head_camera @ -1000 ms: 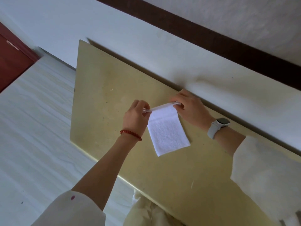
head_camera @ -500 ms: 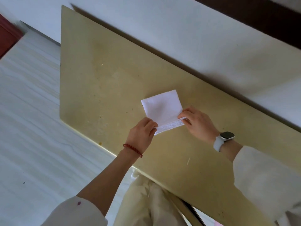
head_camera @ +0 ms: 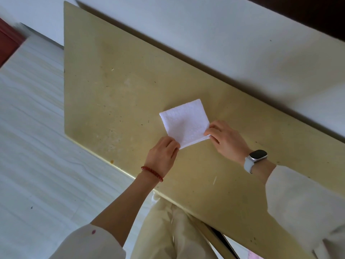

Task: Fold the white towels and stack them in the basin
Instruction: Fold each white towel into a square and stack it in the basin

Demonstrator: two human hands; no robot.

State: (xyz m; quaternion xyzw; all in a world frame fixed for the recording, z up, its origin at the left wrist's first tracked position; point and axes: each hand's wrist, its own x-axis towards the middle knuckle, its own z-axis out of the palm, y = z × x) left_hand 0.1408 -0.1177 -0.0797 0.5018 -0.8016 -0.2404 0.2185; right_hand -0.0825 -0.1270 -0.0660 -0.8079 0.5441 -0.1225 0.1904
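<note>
A: Where does the folding stand?

B: One white towel (head_camera: 184, 122) lies flat on the tabletop (head_camera: 115, 86), roughly midway along it and between the near edge and the far edge that runs along the wall. It is already a small, layered square, so I judge that its fold is about finished.

A: And the hands?

B: The left hand (head_camera: 162, 153) pinches the square's near corner, the one closest to the near edge, with its fingers curled together on the cloth. The right hand (head_camera: 225, 139) pinches the neighbouring corner, on the side towards the wall, fingertips closed on the hem. Between them the hemmed edge is stretched straight on the surface. Both look to be pressing the layers into line rather than lifting.

A: Is anything stacked yet?

B: I cannot say. No basin shows anywhere in view, and no other towels either, folded or loose. So the count of what is finished and what remains is hidden.

A: What is left for this one, then?

B: As I judge it, perhaps a last smoothing or one more fold, then carrying it to the basin, wherever that sits. The placing is not yet done, since the towel rests wholly on the tabletop.
</note>
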